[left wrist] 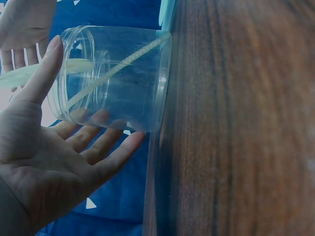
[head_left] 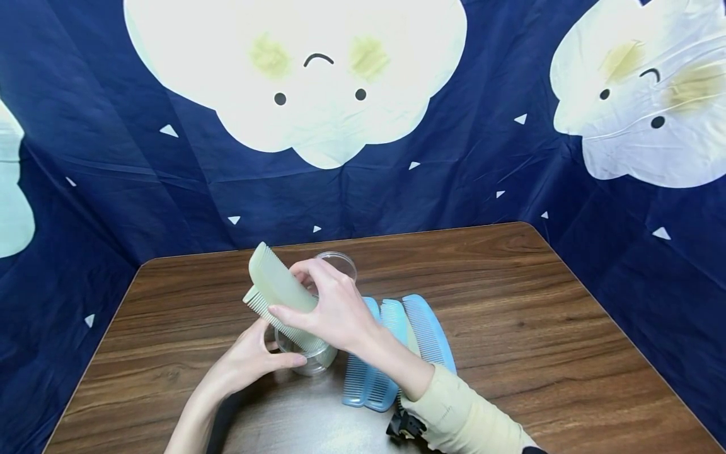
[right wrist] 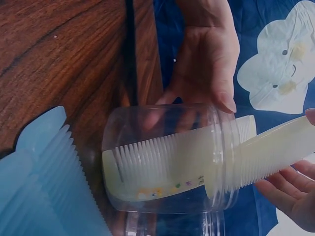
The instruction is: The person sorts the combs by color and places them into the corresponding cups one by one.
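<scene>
My left hand [head_left: 246,360] holds a clear plastic jar [left wrist: 133,93] around its side, thumb near the threaded rim and fingers across the far wall. Inside the jar leans a pale yellow-green comb [right wrist: 162,164] with small coloured prints along its spine; its upper end sticks out of the mouth. Another pale yellow-green comb [head_left: 275,277] is pinched between the thumb and fingers of my right hand [head_left: 334,309]. That comb slants over the jar, its lower end at the mouth in the right wrist view.
Several blue combs [head_left: 428,328] lie side by side right of the jar, with a pale comb [head_left: 412,340] partly hidden among them. A second clear container [head_left: 342,260] stands just behind my right hand. Dark blue cloth with clouds hangs behind the wooden table [head_left: 539,353].
</scene>
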Action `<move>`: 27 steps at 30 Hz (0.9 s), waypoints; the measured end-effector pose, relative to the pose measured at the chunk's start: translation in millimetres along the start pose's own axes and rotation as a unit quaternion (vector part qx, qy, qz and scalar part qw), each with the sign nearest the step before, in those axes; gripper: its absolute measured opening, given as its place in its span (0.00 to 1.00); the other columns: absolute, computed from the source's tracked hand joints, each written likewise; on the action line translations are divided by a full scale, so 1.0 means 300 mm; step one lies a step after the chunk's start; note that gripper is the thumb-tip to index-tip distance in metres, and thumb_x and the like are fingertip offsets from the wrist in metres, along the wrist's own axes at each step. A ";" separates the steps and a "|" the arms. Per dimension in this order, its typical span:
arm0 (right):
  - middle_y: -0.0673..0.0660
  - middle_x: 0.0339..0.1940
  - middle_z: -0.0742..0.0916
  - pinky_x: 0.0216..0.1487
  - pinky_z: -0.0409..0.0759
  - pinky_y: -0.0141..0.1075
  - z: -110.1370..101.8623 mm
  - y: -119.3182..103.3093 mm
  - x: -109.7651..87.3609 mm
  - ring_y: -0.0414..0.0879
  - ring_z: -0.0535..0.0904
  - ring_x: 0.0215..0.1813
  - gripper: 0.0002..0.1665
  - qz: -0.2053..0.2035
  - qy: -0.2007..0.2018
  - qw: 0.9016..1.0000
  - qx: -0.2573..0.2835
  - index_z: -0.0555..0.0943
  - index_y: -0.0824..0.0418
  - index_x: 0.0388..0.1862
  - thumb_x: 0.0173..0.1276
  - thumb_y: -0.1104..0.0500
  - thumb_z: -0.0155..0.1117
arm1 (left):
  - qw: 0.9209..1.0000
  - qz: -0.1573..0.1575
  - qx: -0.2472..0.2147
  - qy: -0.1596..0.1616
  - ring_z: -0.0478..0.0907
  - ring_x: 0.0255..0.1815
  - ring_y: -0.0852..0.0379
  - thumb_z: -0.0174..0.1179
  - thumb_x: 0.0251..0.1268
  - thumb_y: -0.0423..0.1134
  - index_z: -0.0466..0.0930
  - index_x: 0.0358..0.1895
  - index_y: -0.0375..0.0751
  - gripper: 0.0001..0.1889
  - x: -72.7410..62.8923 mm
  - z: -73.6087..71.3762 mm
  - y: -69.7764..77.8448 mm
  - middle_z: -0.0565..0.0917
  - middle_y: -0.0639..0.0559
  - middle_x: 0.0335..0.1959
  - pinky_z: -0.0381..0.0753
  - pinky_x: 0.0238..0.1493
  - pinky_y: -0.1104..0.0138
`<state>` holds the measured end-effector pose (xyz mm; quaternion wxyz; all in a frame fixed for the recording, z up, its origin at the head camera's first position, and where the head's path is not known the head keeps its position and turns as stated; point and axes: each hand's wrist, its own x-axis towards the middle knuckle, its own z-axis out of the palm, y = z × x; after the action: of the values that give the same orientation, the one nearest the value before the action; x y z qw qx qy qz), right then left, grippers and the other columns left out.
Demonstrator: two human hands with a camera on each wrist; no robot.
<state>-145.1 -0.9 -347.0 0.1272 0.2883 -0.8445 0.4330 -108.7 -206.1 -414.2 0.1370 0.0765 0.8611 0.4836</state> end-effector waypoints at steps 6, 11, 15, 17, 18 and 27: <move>0.41 0.47 0.84 0.51 0.81 0.23 0.011 0.011 -0.004 0.34 0.83 0.48 0.29 0.006 -0.007 1.000 -0.017 0.79 0.47 0.53 0.58 0.39 0.79 | 1.000 0.004 0.000 0.000 0.77 0.68 0.41 0.76 0.57 0.54 0.54 0.80 0.51 0.51 -0.002 -0.002 0.004 0.66 0.45 0.79 0.83 0.62 0.51; 0.41 0.47 0.85 0.49 0.80 0.23 0.022 0.023 -0.009 0.34 0.83 0.48 0.29 0.022 -0.014 0.999 -0.030 0.79 0.46 0.54 0.58 0.37 0.78 | 1.000 0.004 -0.001 0.001 0.75 0.70 0.40 0.76 0.57 0.54 0.55 0.80 0.50 0.51 -0.003 -0.002 0.006 0.66 0.44 0.79 0.82 0.63 0.50; 0.41 0.47 0.85 0.48 0.80 0.23 0.030 0.031 -0.014 0.34 0.83 0.48 0.30 0.027 -0.018 0.998 -0.048 0.80 0.46 0.53 0.57 0.36 0.78 | 1.000 0.008 0.000 0.002 0.73 0.72 0.41 0.76 0.57 0.54 0.56 0.79 0.49 0.50 -0.001 -0.003 0.005 0.66 0.45 0.79 0.81 0.64 0.49; 0.41 0.47 0.85 0.47 0.80 0.23 0.035 0.036 -0.017 0.34 0.83 0.48 0.30 0.029 -0.020 0.998 -0.058 0.80 0.46 0.53 0.57 0.36 0.77 | 1.000 0.009 0.000 0.002 0.72 0.73 0.42 0.76 0.57 0.54 0.56 0.79 0.50 0.50 -0.001 -0.003 0.004 0.66 0.46 0.78 0.81 0.65 0.49; 0.41 0.47 0.85 0.46 0.80 0.23 0.037 0.038 -0.018 0.34 0.83 0.48 0.30 0.031 -0.021 0.997 -0.063 0.80 0.46 0.53 0.57 0.35 0.77 | 1.000 0.010 0.000 0.002 0.72 0.74 0.42 0.76 0.57 0.54 0.56 0.79 0.50 0.49 -0.001 -0.003 0.004 0.67 0.46 0.78 0.81 0.65 0.49; 0.41 0.45 0.85 0.45 0.80 0.25 0.059 0.058 -0.025 0.34 0.82 0.48 0.29 0.045 -0.039 0.993 -0.098 0.82 0.45 0.52 0.58 0.33 0.76 | 1.000 0.015 -0.012 0.001 0.74 0.72 0.43 0.77 0.56 0.52 0.59 0.77 0.51 0.47 0.002 0.000 -0.005 0.69 0.47 0.77 0.82 0.64 0.52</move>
<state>-148.9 -4.2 -372.4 0.1023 0.2526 -0.8995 0.3416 -109.2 -206.8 -415.4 0.1295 0.0869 0.8545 0.4956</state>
